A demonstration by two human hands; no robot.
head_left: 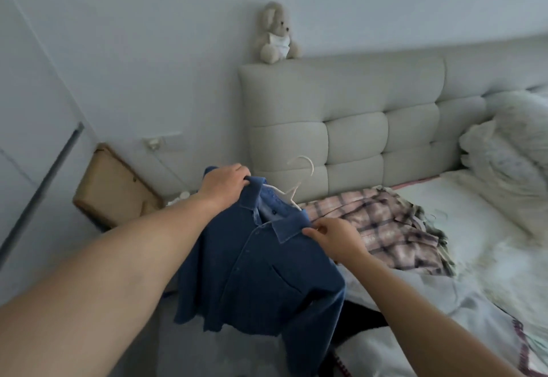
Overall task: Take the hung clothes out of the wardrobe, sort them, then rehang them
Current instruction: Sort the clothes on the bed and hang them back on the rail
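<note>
The blue knit shirt (261, 267) hangs on a white hanger (299, 181), held up over the bed's edge (462, 199). The left hand (225, 184) grips its shoulder with fingers curled closed; the right hand (335, 239) pinches the collar. Behind it a plaid garment (385, 228) lies on the bed. This looks like the sorting step; next, the shirt probably needs laying on a pile or squaring on the hanger.

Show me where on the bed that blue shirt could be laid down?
Bare mattress lies between the plaid garment and the pillows. The near bed edge is crowded with fabric. Both the left hand and right hand hold the blue shirt.
</note>
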